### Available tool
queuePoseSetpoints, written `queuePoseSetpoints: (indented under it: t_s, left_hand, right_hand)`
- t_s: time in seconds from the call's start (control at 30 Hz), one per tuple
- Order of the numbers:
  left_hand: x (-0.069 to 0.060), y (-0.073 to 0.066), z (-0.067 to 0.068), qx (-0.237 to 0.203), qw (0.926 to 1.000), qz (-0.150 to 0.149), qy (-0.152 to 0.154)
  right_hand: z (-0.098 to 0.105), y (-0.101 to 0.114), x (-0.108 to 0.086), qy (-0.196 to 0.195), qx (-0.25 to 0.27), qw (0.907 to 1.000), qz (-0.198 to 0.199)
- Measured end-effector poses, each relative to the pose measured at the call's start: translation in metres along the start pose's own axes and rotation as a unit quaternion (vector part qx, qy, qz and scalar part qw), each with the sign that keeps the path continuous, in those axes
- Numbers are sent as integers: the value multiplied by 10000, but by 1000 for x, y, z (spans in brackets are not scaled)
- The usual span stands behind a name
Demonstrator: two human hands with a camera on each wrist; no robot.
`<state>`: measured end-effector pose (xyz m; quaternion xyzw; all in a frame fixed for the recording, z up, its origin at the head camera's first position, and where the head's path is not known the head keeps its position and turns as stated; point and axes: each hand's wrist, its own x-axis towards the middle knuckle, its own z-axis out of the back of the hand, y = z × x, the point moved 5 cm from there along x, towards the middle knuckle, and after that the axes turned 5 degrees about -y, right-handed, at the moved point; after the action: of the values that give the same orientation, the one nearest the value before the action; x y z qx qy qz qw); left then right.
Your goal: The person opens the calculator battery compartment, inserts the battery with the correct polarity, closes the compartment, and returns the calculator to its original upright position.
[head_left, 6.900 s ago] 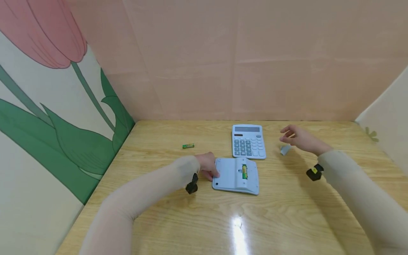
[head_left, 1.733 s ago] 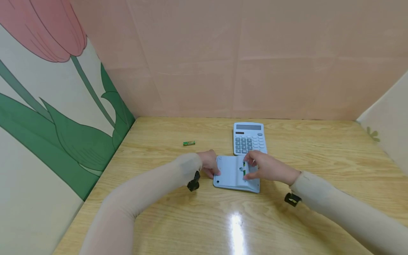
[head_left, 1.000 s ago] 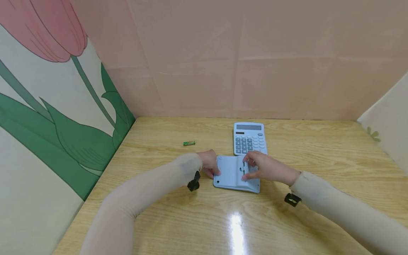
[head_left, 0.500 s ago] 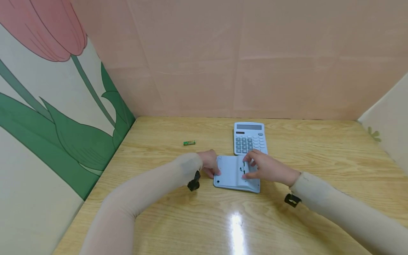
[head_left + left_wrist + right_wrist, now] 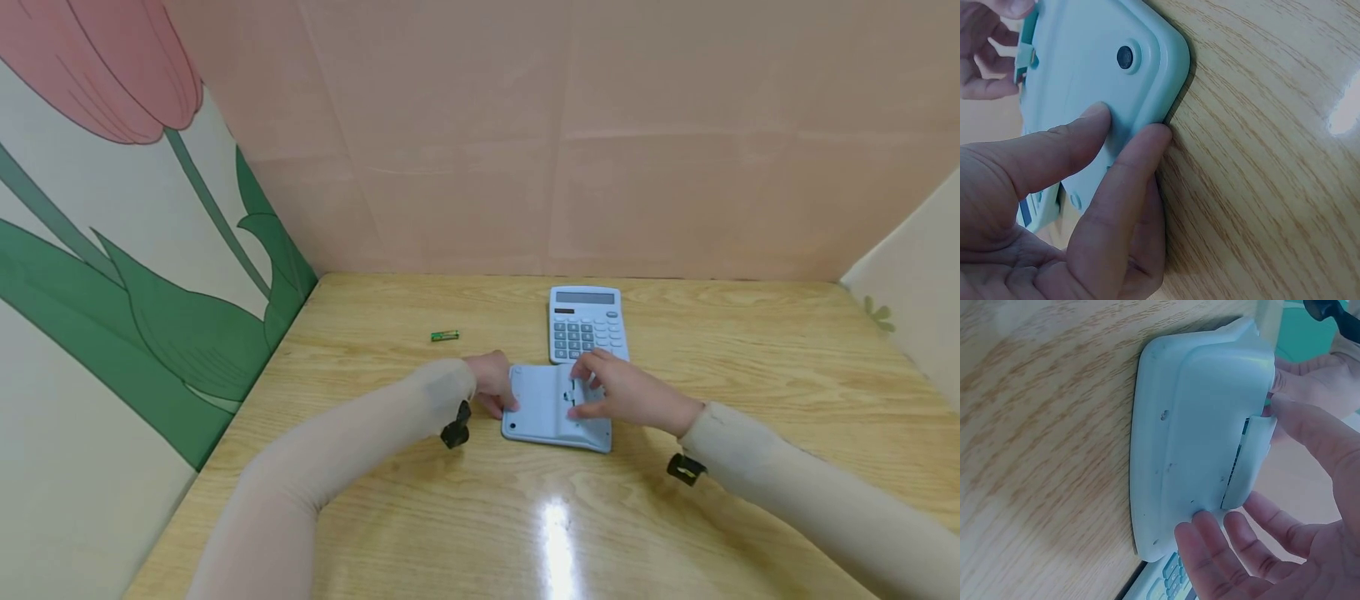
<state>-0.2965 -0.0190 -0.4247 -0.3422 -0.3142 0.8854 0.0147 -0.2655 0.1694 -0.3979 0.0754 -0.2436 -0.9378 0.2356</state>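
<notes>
A light blue calculator lies face down on the wooden table. My left hand holds its left edge, thumb on the back and fingers against the side in the left wrist view. Over the battery slot, my right hand pinches a small battery cover by its two ends, between thumb and fingers. In the right wrist view the cover stands slightly raised, with a dark gap along its edge. The battery inside the slot is mostly hidden beneath it.
A second light blue calculator lies face up just behind the first, nearly touching it. One loose green battery lies farther left on the table. A pink backdrop rises along the rear edge.
Since the oldest frame, my right hand has brought the cover from the table's right side to the calculator's slot. The cover now hides the battery. My left hand stays put.
</notes>
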Motion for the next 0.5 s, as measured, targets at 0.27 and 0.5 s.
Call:
queuePoseSetpoints:
  t_s: [0.27,0.5]
  left_hand:
    - [2,0,1,62,10000,35,-26]
    - [2,0,0,63,10000,3,-44]
  right_hand:
    - [0,0,2,-13,-117,9999,-77]
    - [-1,0,3,12,-117,9999,-76]
